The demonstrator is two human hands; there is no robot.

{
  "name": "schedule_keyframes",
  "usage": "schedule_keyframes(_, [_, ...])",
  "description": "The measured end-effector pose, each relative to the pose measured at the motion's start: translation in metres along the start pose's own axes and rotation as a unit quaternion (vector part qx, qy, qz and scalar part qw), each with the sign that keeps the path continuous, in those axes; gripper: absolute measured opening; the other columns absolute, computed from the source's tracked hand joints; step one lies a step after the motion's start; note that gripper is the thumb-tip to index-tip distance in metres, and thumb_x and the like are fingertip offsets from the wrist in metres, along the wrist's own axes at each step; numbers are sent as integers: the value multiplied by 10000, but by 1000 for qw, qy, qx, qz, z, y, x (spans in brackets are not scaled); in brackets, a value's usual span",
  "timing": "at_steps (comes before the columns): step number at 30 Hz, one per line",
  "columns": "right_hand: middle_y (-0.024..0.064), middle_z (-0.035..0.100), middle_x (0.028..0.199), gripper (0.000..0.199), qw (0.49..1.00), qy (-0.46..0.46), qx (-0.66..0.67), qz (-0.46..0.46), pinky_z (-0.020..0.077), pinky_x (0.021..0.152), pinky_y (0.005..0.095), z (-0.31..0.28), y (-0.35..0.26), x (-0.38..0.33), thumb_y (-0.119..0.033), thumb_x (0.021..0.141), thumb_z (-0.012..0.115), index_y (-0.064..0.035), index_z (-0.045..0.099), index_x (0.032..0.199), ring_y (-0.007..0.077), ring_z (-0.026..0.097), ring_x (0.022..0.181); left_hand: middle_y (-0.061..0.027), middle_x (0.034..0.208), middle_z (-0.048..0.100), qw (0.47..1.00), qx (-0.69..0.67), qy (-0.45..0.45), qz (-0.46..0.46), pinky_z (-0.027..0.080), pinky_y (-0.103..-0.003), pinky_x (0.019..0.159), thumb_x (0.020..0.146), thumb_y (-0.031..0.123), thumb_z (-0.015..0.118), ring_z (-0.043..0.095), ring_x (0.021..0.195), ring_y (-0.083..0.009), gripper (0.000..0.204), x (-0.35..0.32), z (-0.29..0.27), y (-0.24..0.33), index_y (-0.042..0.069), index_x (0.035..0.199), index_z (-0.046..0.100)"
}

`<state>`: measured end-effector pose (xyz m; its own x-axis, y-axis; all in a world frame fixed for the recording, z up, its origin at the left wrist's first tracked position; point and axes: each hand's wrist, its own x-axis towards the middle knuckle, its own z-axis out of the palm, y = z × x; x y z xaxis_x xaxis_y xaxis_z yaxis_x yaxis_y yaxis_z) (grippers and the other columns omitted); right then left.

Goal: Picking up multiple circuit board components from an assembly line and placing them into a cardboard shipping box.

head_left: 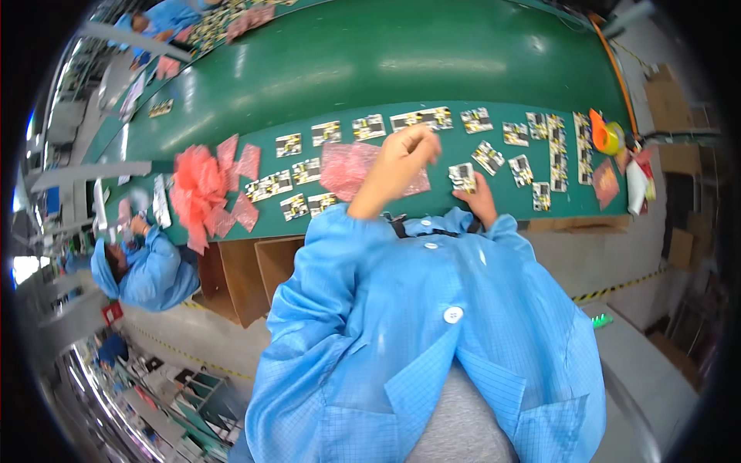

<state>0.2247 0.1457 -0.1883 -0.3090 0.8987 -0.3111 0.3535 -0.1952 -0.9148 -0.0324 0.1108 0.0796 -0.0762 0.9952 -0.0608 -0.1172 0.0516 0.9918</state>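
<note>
My right hand point(480, 201) holds a small circuit board point(462, 177) with white, black and yellow parts by its lower right edge, close to the front of my body. Over the middle of the green table my left hand point(411, 153) is raised, its fingers curled in and somewhat blurred. Whether anything sits inside those fingers is hidden. Beneath that hand lies pink bubble wrap point(345, 166), part of it covered by my wrist. Beyond my knuckles a long strip of joined boards point(440, 117) rests on the table, and a tilted single board point(488, 157) lies right of the held one.
Several boards point(289, 145) are spread in rows to the left and right. A heap of pink bags point(197, 189) lies at left, an orange and yellow tape roll point(608, 137) at right. Cardboard boxes point(239, 278) stand below the table edge. A co-worker point(150, 266) sits at left.
</note>
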Motion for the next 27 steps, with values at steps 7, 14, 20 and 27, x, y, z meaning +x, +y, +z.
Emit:
schedule_keyframes(7, [115, 658, 1143, 770, 999, -32, -11, 5, 499, 887, 332, -11, -13, 2, -67, 643, 836, -30, 484, 1327, 218, 631, 1015, -182, 966, 620, 909, 412, -18, 57, 500, -458, 813, 769, 117, 668, 610, 911, -381, 210, -11, -5, -242, 20, 951, 630])
schedule_keyframes(14, [116, 660, 1149, 764, 1000, -28, 14, -3, 503, 889, 322, -13, -3, -14, -64, 656, 827, -33, 492, 1342, 196, 626, 1035, -159, 1016, 583, 911, 412, -24, -20, 478, -488, 838, 728, 92, 683, 567, 1004, -380, 142, -7, -9, -264, 53, 852, 624])
schedule_keyframes(20, [127, 676, 1039, 729, 1000, -2, -3, 8, 519, 816, 329, -14, 2, -24, -51, 690, 800, -17, 457, 1332, 203, 650, 922, -86, 945, 580, 851, 521, 46, 45, 432, -434, 804, 700, 96, 701, 541, 917, -308, 69, -11, 9, -250, 93, 710, 633])
schedule_keyframes(27, [98, 686, 942, 527, 973, -37, 202, 108, 496, 654, 259, -9, -29, -14, -93, 841, 721, -5, 439, 1277, 161, 667, 831, -85, 920, 578, 925, 362, 66, 101, 409, -428, 837, 730, 75, 688, 528, 940, -311, 80, -15, -7, -260, 86, 778, 624])
